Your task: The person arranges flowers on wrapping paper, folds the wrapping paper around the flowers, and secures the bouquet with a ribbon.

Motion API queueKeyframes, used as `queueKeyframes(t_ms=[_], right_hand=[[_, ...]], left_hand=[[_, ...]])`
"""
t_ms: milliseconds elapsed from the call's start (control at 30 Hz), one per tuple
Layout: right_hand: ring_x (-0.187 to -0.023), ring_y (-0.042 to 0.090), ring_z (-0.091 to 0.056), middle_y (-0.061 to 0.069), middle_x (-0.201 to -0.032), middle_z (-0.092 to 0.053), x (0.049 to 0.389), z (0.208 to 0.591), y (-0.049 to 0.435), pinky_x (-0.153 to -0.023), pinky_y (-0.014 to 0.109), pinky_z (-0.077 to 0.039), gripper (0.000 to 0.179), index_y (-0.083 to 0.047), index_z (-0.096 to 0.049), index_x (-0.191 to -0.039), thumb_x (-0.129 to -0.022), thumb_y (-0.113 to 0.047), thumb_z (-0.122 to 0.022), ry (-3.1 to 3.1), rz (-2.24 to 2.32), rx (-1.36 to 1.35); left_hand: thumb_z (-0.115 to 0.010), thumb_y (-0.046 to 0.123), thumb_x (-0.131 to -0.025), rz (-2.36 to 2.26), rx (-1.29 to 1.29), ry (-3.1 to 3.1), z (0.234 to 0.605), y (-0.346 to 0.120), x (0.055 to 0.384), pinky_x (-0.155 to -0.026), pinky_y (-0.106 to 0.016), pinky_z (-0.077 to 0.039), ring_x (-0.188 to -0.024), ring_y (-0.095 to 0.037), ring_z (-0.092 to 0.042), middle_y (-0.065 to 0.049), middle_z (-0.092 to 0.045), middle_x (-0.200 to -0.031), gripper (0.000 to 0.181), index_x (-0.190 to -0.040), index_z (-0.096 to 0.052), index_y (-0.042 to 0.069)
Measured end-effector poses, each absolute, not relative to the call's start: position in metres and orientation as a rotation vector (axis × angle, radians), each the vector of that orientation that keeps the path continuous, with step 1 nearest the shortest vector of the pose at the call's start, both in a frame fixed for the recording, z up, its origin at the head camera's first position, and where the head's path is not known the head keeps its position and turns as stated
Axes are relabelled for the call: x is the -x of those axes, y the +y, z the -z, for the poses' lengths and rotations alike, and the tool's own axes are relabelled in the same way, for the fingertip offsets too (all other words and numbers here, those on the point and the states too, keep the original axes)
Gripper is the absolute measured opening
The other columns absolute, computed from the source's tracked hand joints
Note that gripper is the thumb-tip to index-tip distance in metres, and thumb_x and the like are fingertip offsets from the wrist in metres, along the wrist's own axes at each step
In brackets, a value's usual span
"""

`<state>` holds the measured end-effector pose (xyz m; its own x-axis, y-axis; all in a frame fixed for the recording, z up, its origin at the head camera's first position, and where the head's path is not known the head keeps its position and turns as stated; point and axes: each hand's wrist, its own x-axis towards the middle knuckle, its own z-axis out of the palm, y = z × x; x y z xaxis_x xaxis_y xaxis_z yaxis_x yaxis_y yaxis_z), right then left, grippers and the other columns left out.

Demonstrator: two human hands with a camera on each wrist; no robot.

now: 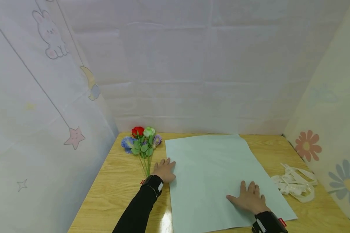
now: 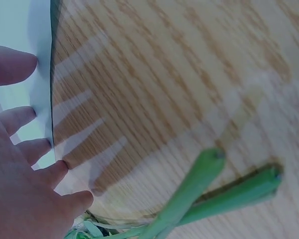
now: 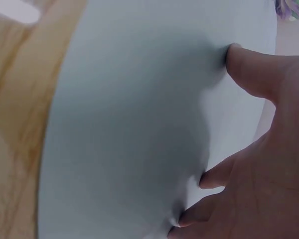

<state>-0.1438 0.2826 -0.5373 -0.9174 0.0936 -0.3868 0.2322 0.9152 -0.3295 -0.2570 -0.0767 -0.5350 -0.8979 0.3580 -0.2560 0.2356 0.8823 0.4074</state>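
pale mint-green, four-sided paper-like sheet (image 1: 208,179) lying on wood-grain tabletop (image 1: 113,187) | left hand (image 1: 164,171) spread at its left edge; right hand (image 1: 248,198) spread on its near right part | best: even, light pressure, don't drag; mind red-blue-white-purple green-stemmed flowers (image 1: 144,148) beside left hand

No legible text; red tags (image 1: 282,222) on 2 wristbands (image 1: 267,223) too small to read.

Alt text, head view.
A person's left hand touches the left edge of a large pale green sheet on a yellowish wooden table; the right hand spreads on the sheet's near right part. At left lie red, pale green, blue and purple flowers; at right, tangled white ribbon.
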Motion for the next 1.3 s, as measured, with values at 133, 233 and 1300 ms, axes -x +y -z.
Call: queueKeyframes(t_ms=[133,233,1300], right_hand=[[-0.136,0.073,0.000,0.058,-0.145,0.001,0.144,0.536,0.282,-0.103,0.083,-0.012,0.125,0.025,-0.019,-0.147,-0.084,-0.075,-0.062,2.725,0.517,-0.223],[-0.136,0.072,0.000,0.057,-0.145,0.000,0.144,0.538,0.282,-0.103,0.083,-0.012,0.126,0.025,-0.020,-0.147,-0.083,-0.076,-0.062,2.733,0.526,-0.219],[-0.117,0.058,-0.049,0.037,-0.127,-0.051,0.161,0.544,0.265,-0.087,0.068,-0.046,0.055,0.007,-0.061,-0.132,-0.089,-0.023,-0.077,3.007,0.482,0.049]], left_hand=[[-0.053,0.015,-0.093,-0.521,-0.454,2.740,0.533,-0.075,0.260,-0.121,-0.062,-0.009,-0.152,-0.043,-0.018,-0.017,-0.028,-0.164,0.063,-0.155,-0.044,0.015],[-0.056,0.016,-0.094,-0.507,-0.462,2.756,0.533,-0.075,0.260,-0.120,-0.062,-0.011,-0.151,-0.044,-0.020,-0.019,-0.031,-0.162,0.060,-0.153,-0.047,0.013],[-0.073,0.039,-0.090,-0.409,-0.509,2.747,0.525,-0.069,0.245,-0.116,-0.057,-0.027,-0.147,-0.039,-0.031,-0.015,-0.035,-0.159,0.074,-0.155,-0.045,0.017]])
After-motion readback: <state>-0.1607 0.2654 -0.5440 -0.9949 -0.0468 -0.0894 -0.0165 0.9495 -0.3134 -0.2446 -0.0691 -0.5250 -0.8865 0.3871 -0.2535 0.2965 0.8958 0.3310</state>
